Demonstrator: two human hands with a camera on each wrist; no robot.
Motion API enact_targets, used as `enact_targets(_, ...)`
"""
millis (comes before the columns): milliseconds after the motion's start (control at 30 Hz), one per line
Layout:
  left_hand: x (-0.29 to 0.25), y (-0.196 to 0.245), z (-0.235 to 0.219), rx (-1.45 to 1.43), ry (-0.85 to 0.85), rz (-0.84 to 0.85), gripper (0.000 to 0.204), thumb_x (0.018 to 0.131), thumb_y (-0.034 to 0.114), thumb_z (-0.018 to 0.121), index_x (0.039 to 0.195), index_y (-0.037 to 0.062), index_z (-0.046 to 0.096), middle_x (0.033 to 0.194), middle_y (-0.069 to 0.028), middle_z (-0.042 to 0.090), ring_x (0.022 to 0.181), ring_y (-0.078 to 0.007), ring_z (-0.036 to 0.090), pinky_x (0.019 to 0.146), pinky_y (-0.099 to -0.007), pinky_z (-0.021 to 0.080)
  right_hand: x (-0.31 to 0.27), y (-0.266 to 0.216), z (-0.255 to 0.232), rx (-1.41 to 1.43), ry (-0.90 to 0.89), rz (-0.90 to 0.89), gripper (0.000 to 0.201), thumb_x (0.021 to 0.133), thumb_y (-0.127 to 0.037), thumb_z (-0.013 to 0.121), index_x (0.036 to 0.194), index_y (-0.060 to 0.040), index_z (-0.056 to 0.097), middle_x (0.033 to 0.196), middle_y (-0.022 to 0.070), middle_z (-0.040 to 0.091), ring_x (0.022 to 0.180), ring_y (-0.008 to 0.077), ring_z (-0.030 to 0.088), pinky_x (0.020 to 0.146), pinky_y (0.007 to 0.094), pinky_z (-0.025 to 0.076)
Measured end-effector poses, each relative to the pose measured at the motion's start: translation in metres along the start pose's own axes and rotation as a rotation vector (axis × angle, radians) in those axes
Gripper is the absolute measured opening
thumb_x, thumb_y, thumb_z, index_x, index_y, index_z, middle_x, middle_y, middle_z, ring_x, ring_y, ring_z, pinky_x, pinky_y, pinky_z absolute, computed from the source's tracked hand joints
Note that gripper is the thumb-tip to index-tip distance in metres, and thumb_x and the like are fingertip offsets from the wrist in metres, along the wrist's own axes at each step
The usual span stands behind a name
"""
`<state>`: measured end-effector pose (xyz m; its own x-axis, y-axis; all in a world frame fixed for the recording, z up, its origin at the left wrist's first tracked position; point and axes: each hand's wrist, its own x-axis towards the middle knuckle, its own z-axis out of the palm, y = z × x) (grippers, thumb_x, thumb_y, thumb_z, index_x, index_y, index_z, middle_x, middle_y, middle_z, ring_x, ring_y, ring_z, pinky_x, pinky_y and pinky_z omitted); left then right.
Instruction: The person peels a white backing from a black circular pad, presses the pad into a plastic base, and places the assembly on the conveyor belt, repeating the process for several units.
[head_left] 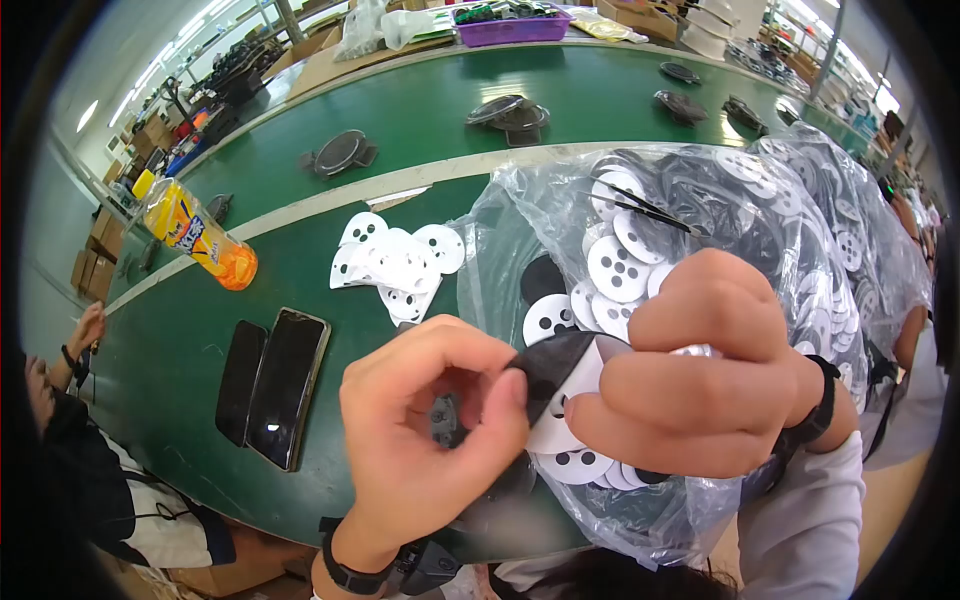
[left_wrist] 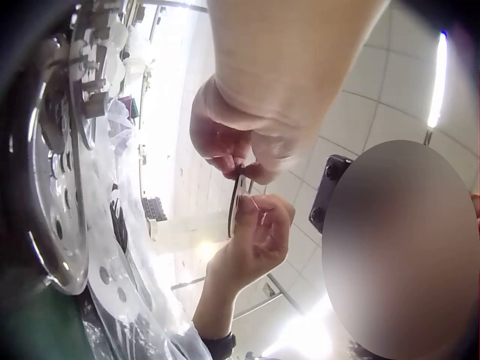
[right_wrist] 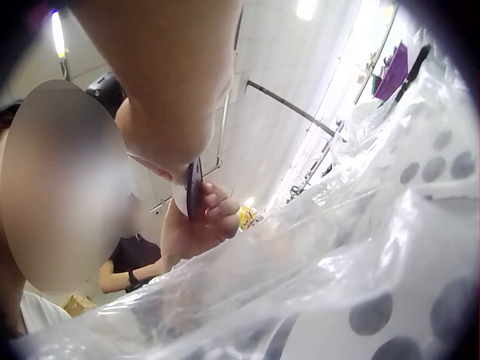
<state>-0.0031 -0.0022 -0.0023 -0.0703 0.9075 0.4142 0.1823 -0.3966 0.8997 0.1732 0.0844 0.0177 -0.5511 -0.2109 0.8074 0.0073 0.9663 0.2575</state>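
Note:
In the head view my left hand (head_left: 402,455) pinches the edge of a round black disc (head_left: 546,364) between thumb and forefinger. A white paper backing (head_left: 578,388) with dark holes lies folded away from the black face. My right hand (head_left: 700,375) grips the right side of this piece, its fingers curled and covering much of it. Both hands hold it raised over a clear plastic bag (head_left: 640,515) of white discs with dark holes (head_left: 617,268). In the left wrist view the disc (left_wrist: 235,206) shows edge-on between the two hands.
Black tweezers (head_left: 655,212) lie on the bag. Left of it are white scraps (head_left: 395,262), two phones (head_left: 288,385) and an orange drink bottle (head_left: 200,235). Behind runs a green belt (head_left: 420,115) carrying black round parts (head_left: 342,152). Another person's hand (head_left: 88,325) is at far left.

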Motion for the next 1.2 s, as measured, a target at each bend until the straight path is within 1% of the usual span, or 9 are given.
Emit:
enact_targets(67, 0.001, 0.009, 0.001, -0.205, 0.132, -0.189, 0.004, 0.078, -0.007, 0.058, 0.081, -0.0053, 0.058, 0.071, -0.0012, 0.057, 0.060, -0.0025, 0.048, 0.050, -0.0167, 0.036, -0.001, -0.001, -0.001, -0.006, -0.009, 0.014, 0.027, 0.045, -0.011, 0.063, 0.072, -0.0094, 0.064, 0.076, -0.0020, 0.051, 0.063, 0.0161, 0.046, 0.048, 0.0269, 0.033)
enact_targets(300, 0.023, -0.012, -0.053, -0.013, 0.457, -0.092, 0.011, 0.086, 0.008, 0.056, 0.085, -0.0020, 0.060, 0.066, 0.0027, 0.053, 0.056, -0.0024, 0.046, 0.048, -0.0171, 0.036, 0.000, 0.007, -0.004, 0.059, -0.226, 0.055, 0.021, 0.051, -0.011, 0.065, 0.072, -0.0089, 0.062, 0.078, -0.0010, 0.053, 0.068, 0.0163, 0.051, 0.051, 0.0283, 0.037)
enact_targets(433, 0.027, -0.027, -0.081, -0.148, 0.536, -0.060, 0.011, 0.087, 0.008, 0.055, 0.087, -0.0015, 0.059, 0.071, -0.0011, 0.057, 0.057, -0.0054, 0.048, 0.050, -0.0192, 0.038, -0.004, 0.024, 0.007, 0.289, -0.383, 0.350, 0.009, 0.070, -0.008, 0.063, 0.075, -0.0068, 0.056, 0.073, 0.0052, 0.055, 0.065, 0.0176, 0.053, 0.053, 0.0285, 0.041)
enact_targets(533, 0.027, -0.032, -0.085, -0.146, 0.585, -0.048, 0.010, 0.087, 0.008, 0.054, 0.090, -0.0006, 0.058, 0.076, -0.0029, 0.059, 0.059, -0.0065, 0.049, 0.051, -0.0202, 0.038, 0.000, 0.035, 0.021, 0.688, -0.431, 1.006, 0.012, 0.076, -0.008, 0.064, 0.084, -0.0009, 0.058, 0.068, 0.0055, 0.057, 0.060, 0.0105, 0.054, 0.057, 0.0253, 0.044)
enact_targets(633, 0.029, -0.035, -0.085, -0.133, 0.615, -0.039, 0.011, 0.087, 0.008, 0.055, 0.088, -0.0015, 0.058, 0.075, -0.0041, 0.058, 0.058, -0.0070, 0.049, 0.051, -0.0207, 0.039, 0.010, 0.045, 0.056, 0.992, -0.503, 1.293, 0.020, 0.077, -0.007, 0.065, 0.093, 0.0027, 0.058, 0.084, 0.0050, 0.062, 0.070, 0.0103, 0.058, 0.063, 0.0236, 0.047)
enact_targets(833, 0.028, -0.033, -0.077, -0.103, 0.642, 0.005, 0.012, 0.086, 0.009, 0.056, 0.087, -0.0030, 0.059, 0.074, -0.0038, 0.058, 0.056, -0.0077, 0.049, 0.051, -0.0202, 0.039, 0.015, 0.055, 0.104, 0.999, -0.359, 1.289, 0.040, 0.077, -0.010, 0.066, 0.112, 0.0044, 0.055, 0.103, 0.0103, 0.059, 0.080, 0.0138, 0.059, 0.070, 0.0270, 0.048)
enact_targets(967, 0.029, -0.028, -0.060, -0.022, 0.449, 0.036, 0.012, 0.086, 0.009, 0.057, 0.090, -0.0021, 0.059, 0.073, -0.0010, 0.056, 0.057, -0.0057, 0.049, 0.051, -0.0192, 0.039, 0.023, 0.062, 0.080, 1.328, -0.145, 1.304, 0.040, 0.090, -0.030, 0.050, 0.112, 0.0030, 0.055, 0.110, 0.0109, 0.057, 0.093, 0.0169, 0.058, 0.079, 0.0302, 0.047)
enact_targets(1100, 0.022, -0.016, -0.046, 0.011, 0.077, 0.052, 0.004, 0.081, 0.002, 0.057, 0.082, -0.0012, 0.059, 0.074, 0.0004, 0.057, 0.064, -0.0034, 0.048, 0.055, -0.0190, 0.037, 0.016, 0.060, 0.050, 1.574, -0.378, 1.228, 0.048, 0.092, -0.041, 0.041, 0.106, 0.0030, 0.055, 0.113, 0.0129, 0.055, 0.104, 0.0201, 0.053, 0.090, 0.0343, 0.042)
enact_targets(1200, 0.016, -0.009, -0.033, -0.033, -0.005, 0.088, 0.004, 0.078, 0.000, 0.056, 0.080, 0.0000, 0.059, 0.072, -0.0012, 0.057, 0.063, -0.0073, 0.046, 0.057, -0.0221, 0.036, 0.010, 0.031, 0.034, 1.751, -0.445, 1.193, 0.049, 0.092, -0.043, 0.044, 0.106, 0.0032, 0.053, 0.109, 0.0127, 0.056, 0.100, 0.0186, 0.055, 0.090, 0.0320, 0.041)
